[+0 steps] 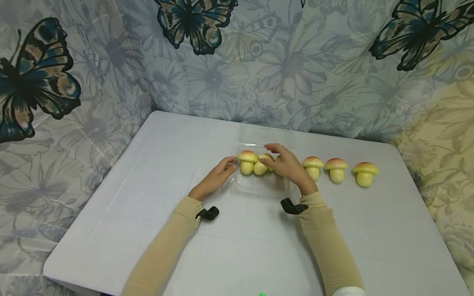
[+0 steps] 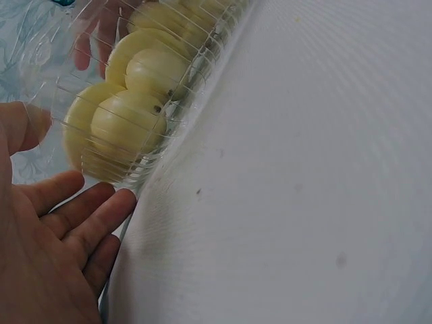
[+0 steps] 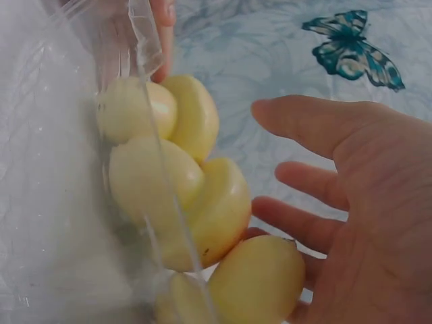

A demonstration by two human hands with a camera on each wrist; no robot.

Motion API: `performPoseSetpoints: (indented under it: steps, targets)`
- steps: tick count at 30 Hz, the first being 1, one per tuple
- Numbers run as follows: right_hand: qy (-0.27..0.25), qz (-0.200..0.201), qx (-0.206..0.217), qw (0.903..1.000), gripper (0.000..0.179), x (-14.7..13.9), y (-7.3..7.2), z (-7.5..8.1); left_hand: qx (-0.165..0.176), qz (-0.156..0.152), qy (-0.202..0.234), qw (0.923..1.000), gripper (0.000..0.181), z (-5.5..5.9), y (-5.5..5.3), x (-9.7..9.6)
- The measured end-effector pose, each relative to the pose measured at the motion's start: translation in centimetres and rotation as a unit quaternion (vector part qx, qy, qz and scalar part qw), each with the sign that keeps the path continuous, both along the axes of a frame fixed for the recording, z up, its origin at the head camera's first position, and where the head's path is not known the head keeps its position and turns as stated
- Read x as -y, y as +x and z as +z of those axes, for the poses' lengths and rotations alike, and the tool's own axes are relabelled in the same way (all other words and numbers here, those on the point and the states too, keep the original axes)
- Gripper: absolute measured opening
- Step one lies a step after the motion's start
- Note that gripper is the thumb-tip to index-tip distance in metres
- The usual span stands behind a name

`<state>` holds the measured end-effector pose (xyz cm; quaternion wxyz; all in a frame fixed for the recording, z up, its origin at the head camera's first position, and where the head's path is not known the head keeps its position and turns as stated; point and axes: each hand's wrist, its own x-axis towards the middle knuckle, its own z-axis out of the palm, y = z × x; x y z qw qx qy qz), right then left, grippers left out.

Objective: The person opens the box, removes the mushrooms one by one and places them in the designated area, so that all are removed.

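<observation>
Smooth mushrooms (image 1: pixel 247 167) in clr ribbed plstc box (image 1: pixel 259 188).

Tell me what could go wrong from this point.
The right hand reaches over the yellow toy mushrooms in the clear plastic container, so its fingers might knock one askew.

The container looks thin and the left hand is at its left side; a push could bend or slide it.

The nearest mushroom outside sits close beside the right hand, so an outward swing might roll it along the table.
</observation>
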<state>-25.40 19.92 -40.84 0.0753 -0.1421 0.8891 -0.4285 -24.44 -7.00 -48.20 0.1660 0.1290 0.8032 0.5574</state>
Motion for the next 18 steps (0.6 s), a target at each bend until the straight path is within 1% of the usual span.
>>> performPoseSetpoints:
  steps: [9, 12, 18]
  targets:
    - [0.027, 0.006, 0.005, 0.9996, 0.062, -0.14, -0.10, -0.33, 0.004, 0.004, -0.002, 1.0000, 0.051, 0.05, 0.04, -0.15]
    - [0.042, 0.007, -0.006, 0.9991, 0.062, -0.20, -0.20, -0.53, 0.004, 0.005, -0.003, 1.0000, 0.050, 0.09, 0.05, -0.17]
    - [0.086, 0.006, -0.040, 0.9955, 0.061, 0.05, -0.40, -0.91, 0.004, 0.004, 0.001, 1.0000, 0.051, 0.09, 0.04, -0.10]
